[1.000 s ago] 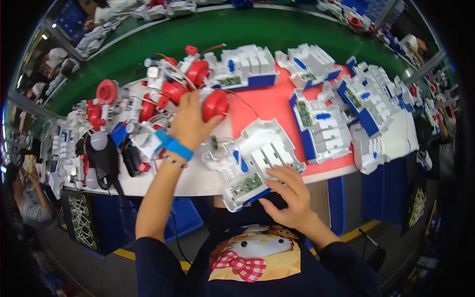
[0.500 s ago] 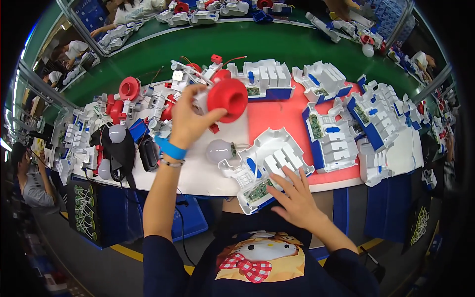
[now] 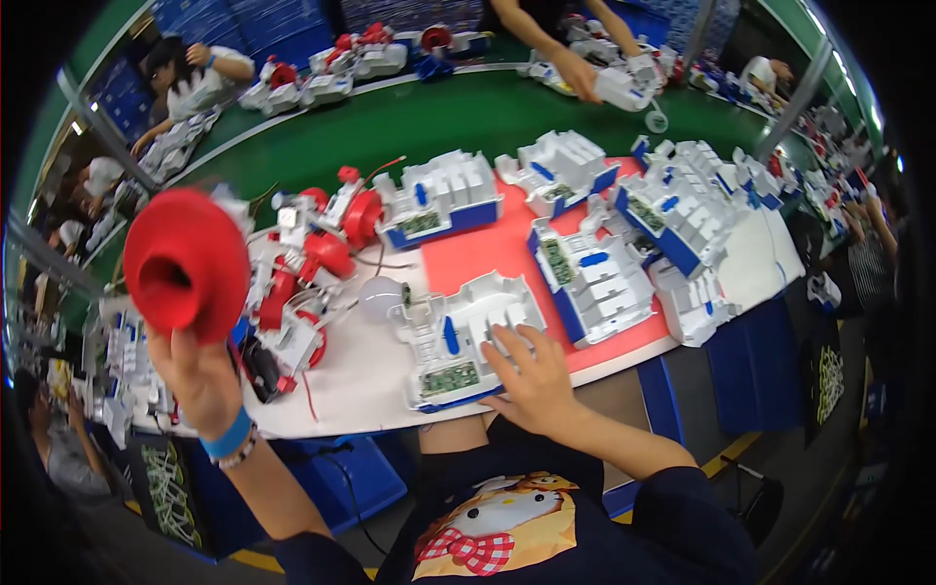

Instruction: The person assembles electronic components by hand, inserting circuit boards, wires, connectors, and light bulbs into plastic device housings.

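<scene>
My left hand (image 3: 195,385) is raised at the left, closed around a red flared, funnel-shaped part (image 3: 161,239) whose round opening faces me. The fingers behind the part are hidden. My right hand (image 3: 534,385) rests with spread fingers on the right side of an open white-and-blue plastic housing (image 3: 424,336). Inside that housing a green circuit board (image 3: 448,379) and a blue oval piece (image 3: 450,334) show. A white light bulb (image 3: 378,297) lies against its left side.
Several similar housings (image 3: 595,283) stand on the red mat (image 3: 453,268) to the right and behind. Red and white parts with wires (image 3: 327,253) are heaped at the left. A green conveyor belt (image 3: 468,107) runs beyond the table; across it a co-worker's hands (image 3: 575,73) handle a housing.
My left hand has swung left and nearer with the red funnel-shaped part. My right hand stays on the housing. The whole view has shifted, and a co-worker's hands now show across the belt.
</scene>
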Available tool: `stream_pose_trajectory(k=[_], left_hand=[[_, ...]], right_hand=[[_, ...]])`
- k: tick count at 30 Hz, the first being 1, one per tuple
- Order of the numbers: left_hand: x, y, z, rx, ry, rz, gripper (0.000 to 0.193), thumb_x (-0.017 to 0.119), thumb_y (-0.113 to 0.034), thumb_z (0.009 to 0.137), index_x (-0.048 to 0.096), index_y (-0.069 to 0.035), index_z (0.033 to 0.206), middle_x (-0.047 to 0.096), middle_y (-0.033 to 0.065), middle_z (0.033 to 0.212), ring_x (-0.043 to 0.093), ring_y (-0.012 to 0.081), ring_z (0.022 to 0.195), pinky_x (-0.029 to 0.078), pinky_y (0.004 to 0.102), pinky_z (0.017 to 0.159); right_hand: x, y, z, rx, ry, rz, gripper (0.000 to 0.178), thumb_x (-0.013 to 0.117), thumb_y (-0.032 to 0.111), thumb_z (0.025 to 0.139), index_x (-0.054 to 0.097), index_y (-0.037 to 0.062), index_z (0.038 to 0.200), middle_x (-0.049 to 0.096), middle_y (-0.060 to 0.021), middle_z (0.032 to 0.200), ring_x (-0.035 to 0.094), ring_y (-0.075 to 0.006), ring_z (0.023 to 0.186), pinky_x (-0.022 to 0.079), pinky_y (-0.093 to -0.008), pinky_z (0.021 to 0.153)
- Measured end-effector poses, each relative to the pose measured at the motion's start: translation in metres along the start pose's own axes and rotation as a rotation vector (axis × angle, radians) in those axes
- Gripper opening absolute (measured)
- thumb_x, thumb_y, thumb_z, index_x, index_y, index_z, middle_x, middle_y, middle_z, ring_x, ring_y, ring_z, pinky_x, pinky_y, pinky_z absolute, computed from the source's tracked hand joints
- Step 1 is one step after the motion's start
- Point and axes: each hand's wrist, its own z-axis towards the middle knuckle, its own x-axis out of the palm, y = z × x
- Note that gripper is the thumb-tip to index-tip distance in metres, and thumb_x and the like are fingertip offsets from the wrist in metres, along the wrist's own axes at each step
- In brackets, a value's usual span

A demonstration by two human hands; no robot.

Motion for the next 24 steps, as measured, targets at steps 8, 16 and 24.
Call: stream_pose_trajectory(k=[8, 16, 24], left_hand=[[-0.006, 0.001, -0.018, -0.082, 0.005, 0.098, 0.067, 0.062, -0.025, 0.073, 0.026, 0.0, 0.124, 0.038, 0.0132, 0.12, 0.041, 0.0261, 0.109, 0.037, 0.04, 0.09], [0.057, 0.044, -0.008, 0.586, 0.244, 0.889, 0.064, 0.076, -0.004, 0.052, 0.041, -0.003, 0.106, 0.047, 0.0209, 0.11, 0.048, 0.0324, 0.101, 0.039, 0.0354, 0.084], [0.066, 0.041, -0.001, 0.86, 0.424, 0.926, 0.047, 0.065, 0.006, 0.054, 0.048, -0.005, 0.096, 0.051, 0.0173, 0.106, 0.048, 0.0379, 0.101, 0.043, 0.0409, 0.081]], right_hand=[[0.006, 0.011, 0.013, 0.067, -0.021, 0.093, 0.061, 0.072, 0.026, 0.051, 0.049, 0.0047, 0.103, 0.041, -0.0116, 0.113, 0.037, -0.0299, 0.102, 0.027, -0.0498, 0.084], [-0.04, 0.008, 0.052, 0.095, -0.146, 1.052, 0.021, 0.056, 0.0, 0.07, 0.056, -0.0025, 0.091, 0.058, -0.0118, 0.086, 0.055, -0.0153, 0.072, 0.045, -0.0242, 0.065], [-0.06, 0.019, 0.093, 0.253, 0.384, 1.408, 0.032, 0.043, 0.023, 0.086, 0.058, -0.0051, 0.087, 0.053, -0.0027, 0.061, 0.047, -0.0053, 0.049, 0.038, -0.0172, 0.044]])
